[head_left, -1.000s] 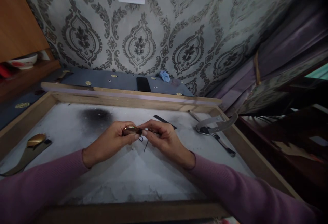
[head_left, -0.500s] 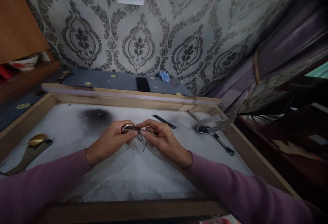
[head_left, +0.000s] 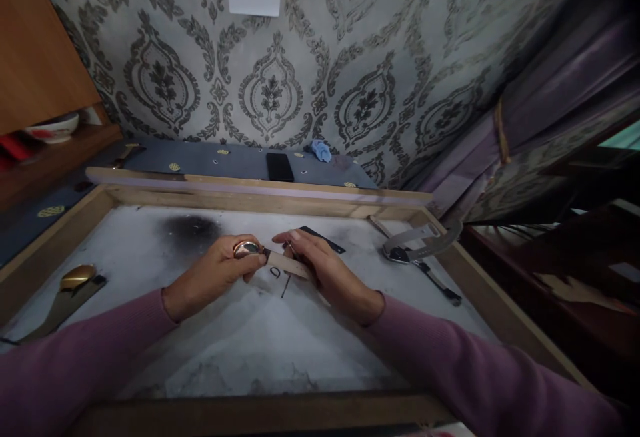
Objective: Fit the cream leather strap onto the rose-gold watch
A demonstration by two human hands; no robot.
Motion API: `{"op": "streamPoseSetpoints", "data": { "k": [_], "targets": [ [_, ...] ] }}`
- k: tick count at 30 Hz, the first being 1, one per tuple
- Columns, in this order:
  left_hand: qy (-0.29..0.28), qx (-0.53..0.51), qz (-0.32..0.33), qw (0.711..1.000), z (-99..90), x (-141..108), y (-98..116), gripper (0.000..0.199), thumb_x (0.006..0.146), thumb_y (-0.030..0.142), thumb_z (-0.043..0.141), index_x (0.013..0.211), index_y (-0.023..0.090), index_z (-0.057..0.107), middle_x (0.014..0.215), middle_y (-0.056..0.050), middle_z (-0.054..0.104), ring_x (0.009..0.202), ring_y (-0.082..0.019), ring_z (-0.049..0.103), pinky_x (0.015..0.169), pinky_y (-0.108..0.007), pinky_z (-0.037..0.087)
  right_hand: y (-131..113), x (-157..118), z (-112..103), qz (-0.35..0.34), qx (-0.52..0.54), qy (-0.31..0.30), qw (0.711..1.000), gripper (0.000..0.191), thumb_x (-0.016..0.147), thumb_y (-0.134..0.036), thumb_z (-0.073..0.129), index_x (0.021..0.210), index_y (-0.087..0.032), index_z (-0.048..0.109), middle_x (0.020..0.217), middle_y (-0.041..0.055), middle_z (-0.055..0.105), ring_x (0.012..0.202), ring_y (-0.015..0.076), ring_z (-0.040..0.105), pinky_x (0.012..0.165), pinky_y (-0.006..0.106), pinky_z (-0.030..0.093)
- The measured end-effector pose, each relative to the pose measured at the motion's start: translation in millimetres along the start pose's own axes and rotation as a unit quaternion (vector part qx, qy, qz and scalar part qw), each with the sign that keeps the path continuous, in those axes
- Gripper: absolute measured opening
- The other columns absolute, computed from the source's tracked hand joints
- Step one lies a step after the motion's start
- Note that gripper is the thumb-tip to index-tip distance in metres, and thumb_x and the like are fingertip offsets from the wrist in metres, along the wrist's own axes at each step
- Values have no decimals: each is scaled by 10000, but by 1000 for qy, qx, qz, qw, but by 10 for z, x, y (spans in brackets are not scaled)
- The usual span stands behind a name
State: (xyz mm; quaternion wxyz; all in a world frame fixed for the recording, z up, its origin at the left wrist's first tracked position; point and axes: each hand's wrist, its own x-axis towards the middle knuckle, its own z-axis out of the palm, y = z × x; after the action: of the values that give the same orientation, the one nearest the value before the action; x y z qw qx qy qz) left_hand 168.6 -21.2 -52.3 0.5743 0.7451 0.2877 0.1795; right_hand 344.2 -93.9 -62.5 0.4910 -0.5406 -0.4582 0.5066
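My left hand [head_left: 215, 270] is closed on a wristwatch, pinching its round shiny case [head_left: 247, 249] between thumb and fingers. From the case a pale strap [head_left: 285, 263] runs right, its far end under my right hand [head_left: 327, 267]. The right fingers are curled over that strap; a small shiny bit shows at the fingertips, too small to name. Below the strap, a small black loop [head_left: 275, 272] and a thin dark pin-like piece [head_left: 285, 286] lie on the white surface. A flat black strip [head_left: 325, 239] lies just behind my right hand, partly covered by it.
A wooden rim [head_left: 240, 198] frames the white work surface. A gold-cased watch [head_left: 77, 277] lies at left; a grey-strapped watch [head_left: 399, 254] lies at right. Beyond the rim are a black phone [head_left: 280, 167] and a crumpled blue cloth [head_left: 321, 151].
My right hand has drawn back slightly to the right from the watch case, and the pale strap between the hands has come into view. The left hand keeps its hold.
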Motion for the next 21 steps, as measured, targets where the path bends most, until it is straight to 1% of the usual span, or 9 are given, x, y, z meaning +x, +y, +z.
{"op": "streamPoseSetpoints", "data": {
  "k": [3,5,6,9,11,13,15,18,21],
  "targets": [
    [-7,2,-3,1000,-16,-2,-4,278,818,331,522,598,180,447,543,70,380,519,-88,312,514,-245,237,49,56,-34,50,33,23,998,241,827,-298,529,989,-131,593,684,-14,541,560,91,453,505,219,327],
    [-10,7,-5,1000,-18,-7,6,284,821,344,517,600,180,449,547,68,385,524,-89,317,522,-246,241,67,63,-59,60,45,11,997,268,784,-211,558,1044,-146,549,719,-10,581,617,107,509,567,224,376],
    [-11,9,-8,1000,-18,-10,14,286,818,347,516,596,180,447,545,68,381,523,-89,315,524,-247,242,68,56,-72,52,43,3,998,281,784,-207,569,1058,-156,528,739,-7,597,644,113,529,597,229,395],
    [-9,15,-20,1000,-15,-15,42,283,795,340,516,573,184,434,533,72,361,513,-87,300,527,-251,243,46,20,-110,-1,18,-23,1000,202,839,-276,567,1000,-180,493,821,21,640,707,123,562,662,251,436],
    [-11,20,-22,999,-14,-12,51,277,783,336,515,566,186,431,527,72,357,511,-87,299,528,-254,243,23,4,-133,-42,-17,-39,998,154,867,-315,551,926,-184,498,848,38,651,718,124,570,668,258,451],
    [-13,23,-20,999,-13,-5,47,272,779,338,511,567,188,432,523,72,359,510,-88,303,528,-255,243,13,6,-151,-86,-69,-46,993,153,874,-329,546,881,-176,543,831,39,640,703,124,569,647,254,455],
    [-16,23,-17,999,-13,3,37,270,778,340,509,569,189,432,523,72,361,509,-88,306,528,-256,244,22,19,-161,-125,-128,-39,983,162,868,-316,552,880,-167,616,813,32,623,681,121,560,627,250,452],
    [-21,20,-20,999,-14,10,26,266,780,339,511,575,189,433,524,73,366,504,-87,305,523,-254,241,50,35,-156,-152,-188,-26,970,188,873,-284,538,923,-174,682,816,30,647,696,131,570,641,255,449],
    [-24,21,-20,999,-18,7,28,258,780,339,514,582,187,445,519,73,374,499,-87,308,517,-254,239,28,5,-131,-173,-239,-37,955,221,905,-284,499,922,-179,693,829,34,682,764,151,601,703,267,445]
  ]
}}
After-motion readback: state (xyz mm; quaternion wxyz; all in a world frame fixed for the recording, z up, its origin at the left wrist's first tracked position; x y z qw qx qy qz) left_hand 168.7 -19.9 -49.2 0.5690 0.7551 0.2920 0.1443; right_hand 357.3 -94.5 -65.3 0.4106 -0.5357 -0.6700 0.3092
